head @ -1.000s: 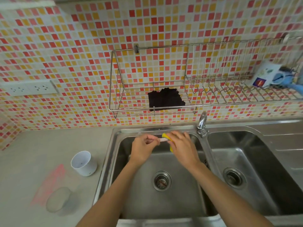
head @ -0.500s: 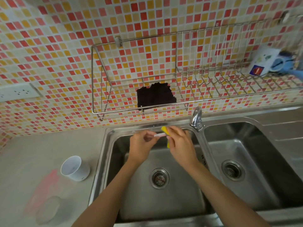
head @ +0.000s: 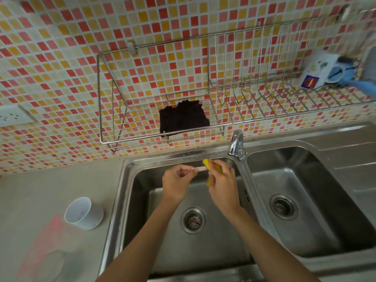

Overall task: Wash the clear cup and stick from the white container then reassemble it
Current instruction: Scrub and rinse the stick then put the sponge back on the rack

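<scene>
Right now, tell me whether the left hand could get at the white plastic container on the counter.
Probably yes: the white plastic container stands in the open, nothing between, but the left hand must first release the thin stick.

Both hands over left basin of double steel sink. Left hand pinches one end of pale stick, held roughly level. Right hand grips yellow sponge wrapped around stick's other end. Faucet sits just right of hands, between basins. White container stands open on bench left of sink. Clear cup near bottom-left on bench, blurred, next to pink smear. Wire rack on tiled wall holds dark cloth; white-blue items at its far right end, blurred.
</scene>
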Demonstrator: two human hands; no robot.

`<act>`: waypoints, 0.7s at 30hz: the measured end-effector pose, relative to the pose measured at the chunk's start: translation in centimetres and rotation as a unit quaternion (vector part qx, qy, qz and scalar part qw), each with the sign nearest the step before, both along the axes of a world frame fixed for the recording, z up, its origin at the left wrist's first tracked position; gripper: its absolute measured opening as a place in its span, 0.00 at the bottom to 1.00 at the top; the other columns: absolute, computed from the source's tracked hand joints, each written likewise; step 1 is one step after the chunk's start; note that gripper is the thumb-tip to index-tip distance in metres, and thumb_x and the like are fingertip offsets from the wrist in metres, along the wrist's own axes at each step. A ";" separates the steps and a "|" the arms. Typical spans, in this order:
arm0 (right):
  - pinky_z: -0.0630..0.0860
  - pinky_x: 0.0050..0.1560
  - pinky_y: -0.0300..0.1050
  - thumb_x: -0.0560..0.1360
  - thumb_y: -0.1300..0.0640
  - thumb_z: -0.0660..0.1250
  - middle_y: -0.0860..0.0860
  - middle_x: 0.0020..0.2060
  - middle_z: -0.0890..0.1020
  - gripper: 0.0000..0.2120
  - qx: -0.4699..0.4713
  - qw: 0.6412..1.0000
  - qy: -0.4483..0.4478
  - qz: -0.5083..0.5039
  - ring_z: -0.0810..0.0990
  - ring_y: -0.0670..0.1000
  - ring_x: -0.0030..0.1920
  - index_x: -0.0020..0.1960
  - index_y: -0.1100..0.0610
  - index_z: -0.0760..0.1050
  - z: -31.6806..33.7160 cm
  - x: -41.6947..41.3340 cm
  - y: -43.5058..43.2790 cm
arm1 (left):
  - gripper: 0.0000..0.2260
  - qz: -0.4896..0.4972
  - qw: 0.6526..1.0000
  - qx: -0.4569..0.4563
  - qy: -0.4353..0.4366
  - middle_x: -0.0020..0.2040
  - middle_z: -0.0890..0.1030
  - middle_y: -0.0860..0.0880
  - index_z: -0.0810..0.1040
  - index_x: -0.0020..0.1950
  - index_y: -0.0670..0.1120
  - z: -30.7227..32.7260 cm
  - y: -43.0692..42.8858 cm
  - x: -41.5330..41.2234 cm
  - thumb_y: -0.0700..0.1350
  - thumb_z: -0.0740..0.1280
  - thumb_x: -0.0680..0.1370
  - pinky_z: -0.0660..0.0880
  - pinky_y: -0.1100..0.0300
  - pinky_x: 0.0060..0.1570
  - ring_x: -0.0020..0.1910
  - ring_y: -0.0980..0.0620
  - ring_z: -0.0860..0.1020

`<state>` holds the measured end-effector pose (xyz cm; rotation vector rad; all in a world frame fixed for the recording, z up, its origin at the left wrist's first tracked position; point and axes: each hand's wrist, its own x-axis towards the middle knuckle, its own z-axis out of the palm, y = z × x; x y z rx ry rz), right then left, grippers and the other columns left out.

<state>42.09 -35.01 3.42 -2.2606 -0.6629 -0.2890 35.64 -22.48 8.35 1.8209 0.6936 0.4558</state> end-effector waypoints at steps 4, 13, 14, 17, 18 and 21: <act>0.76 0.52 0.47 0.75 0.64 0.66 0.50 0.62 0.74 0.26 0.004 0.997 -0.029 0.070 0.73 0.55 0.52 0.71 0.52 0.69 -0.1 -2.0 0.3 | 0.03 0.002 1.000 -0.013 -0.006 0.39 0.85 0.49 0.84 0.44 0.43 -0.4 0.1 0.1 0.42 0.74 0.73 0.77 0.68 0.42 0.41 0.53 0.83; 0.75 0.55 0.45 0.77 0.61 0.65 0.51 0.63 0.73 0.24 0.024 0.998 -0.020 0.060 0.73 0.53 0.54 0.72 0.53 0.68 -0.8 -2.4 -0.6 | 0.04 0.019 0.999 -0.050 -0.009 0.39 0.85 0.48 0.84 0.43 0.41 -0.8 -0.7 0.5 0.41 0.74 0.72 0.77 0.69 0.41 0.39 0.55 0.83; 0.74 0.55 0.44 0.77 0.61 0.65 0.50 0.63 0.73 0.24 0.023 0.998 -0.028 0.061 0.73 0.53 0.54 0.72 0.53 0.68 -0.8 -2.3 -0.8 | 0.04 0.021 0.998 -0.057 -0.010 0.39 0.85 0.47 0.84 0.43 0.41 -0.9 -0.8 0.6 0.41 0.74 0.72 0.77 0.68 0.41 0.39 0.55 0.83; 0.75 0.54 0.45 0.76 0.61 0.66 0.50 0.62 0.74 0.24 0.036 0.999 0.012 -0.003 0.74 0.53 0.53 0.71 0.51 0.69 -1.5 -0.8 -1.3 | 0.05 0.014 0.997 -0.072 -0.014 0.38 0.85 0.45 0.83 0.42 0.39 -1.0 -1.6 0.9 0.40 0.74 0.72 0.76 0.71 0.40 0.39 0.54 0.83; 0.75 0.54 0.46 0.76 0.61 0.66 0.50 0.62 0.74 0.24 0.037 0.999 0.023 -0.012 0.74 0.53 0.54 0.71 0.51 0.69 -1.7 -0.8 -1.4 | 0.05 0.013 0.997 -0.071 -0.015 0.38 0.85 0.45 0.83 0.42 0.39 -1.0 -1.8 0.9 0.40 0.74 0.72 0.76 0.71 0.40 0.38 0.54 0.83; 0.73 0.57 0.42 0.76 0.61 0.66 0.50 0.63 0.73 0.24 0.032 0.999 -0.003 0.033 0.72 0.51 0.56 0.72 0.53 0.68 -1.4 -2.1 -1.3 | 0.04 0.012 0.998 -0.066 -0.012 0.38 0.85 0.46 0.83 0.42 0.40 -1.2 -1.7 1.0 0.40 0.74 0.72 0.78 0.68 0.42 0.39 0.52 0.84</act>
